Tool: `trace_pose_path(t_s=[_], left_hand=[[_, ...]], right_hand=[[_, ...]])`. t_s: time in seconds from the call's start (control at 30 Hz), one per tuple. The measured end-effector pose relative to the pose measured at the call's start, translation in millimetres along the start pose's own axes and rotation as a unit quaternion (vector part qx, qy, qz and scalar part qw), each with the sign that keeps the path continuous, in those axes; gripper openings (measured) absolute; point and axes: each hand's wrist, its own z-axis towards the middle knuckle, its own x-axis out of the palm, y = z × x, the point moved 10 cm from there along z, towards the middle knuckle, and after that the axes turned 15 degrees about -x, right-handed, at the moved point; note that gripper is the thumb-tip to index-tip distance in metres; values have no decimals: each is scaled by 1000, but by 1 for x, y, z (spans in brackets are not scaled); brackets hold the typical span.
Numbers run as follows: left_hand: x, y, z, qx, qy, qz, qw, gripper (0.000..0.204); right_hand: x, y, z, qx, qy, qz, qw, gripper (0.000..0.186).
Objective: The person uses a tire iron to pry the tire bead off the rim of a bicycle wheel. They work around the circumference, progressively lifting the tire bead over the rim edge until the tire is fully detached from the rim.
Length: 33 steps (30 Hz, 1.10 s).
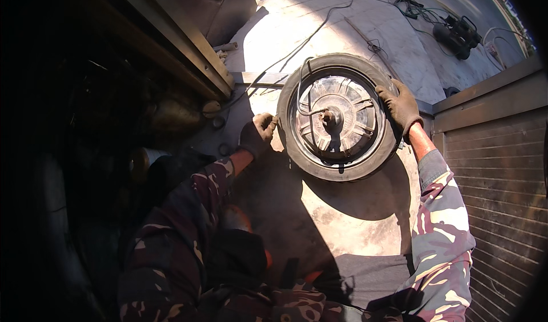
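Observation:
A wheel with a black tyre (345, 172) and a round metal hub motor (357, 114) faces up at me. Its axle stub (326, 117) sticks out of the middle, and a grey cable (299, 96) loops from there over the tyre's upper left. My right hand (401, 106), in a dark glove, grips the tyre's right side, thumb on the sidewall. At the tyre's left edge is my gloved left hand (260, 132), partly in shadow. Its fingers are curled closed; whether they touch the tyre or pinch something small, I cannot tell.
A metal door frame (194, 51) stands at left and a ribbed metal panel (496, 173) at right. A threshold bar (265, 78) runs behind the wheel. Beyond lie a long cable (311, 34), a thin rod (361, 32) and a black machine (456, 35). Deep shadow hides the left side.

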Motion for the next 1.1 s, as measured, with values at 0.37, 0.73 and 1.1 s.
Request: trace_pose_path(t_s=[0.37, 0.73, 1.1], left_hand=[[11, -112, 23, 168, -5, 225, 960, 22], [12, -116, 14, 242, 5, 216, 946, 19], [17, -138, 10, 287, 19, 291, 913, 13]], right_hand=[[0, -13, -10, 3, -44, -18, 999, 88], [5, -23, -4, -2, -38, -1, 999, 93], [-6, 6, -13, 10, -37, -65, 997, 88]])
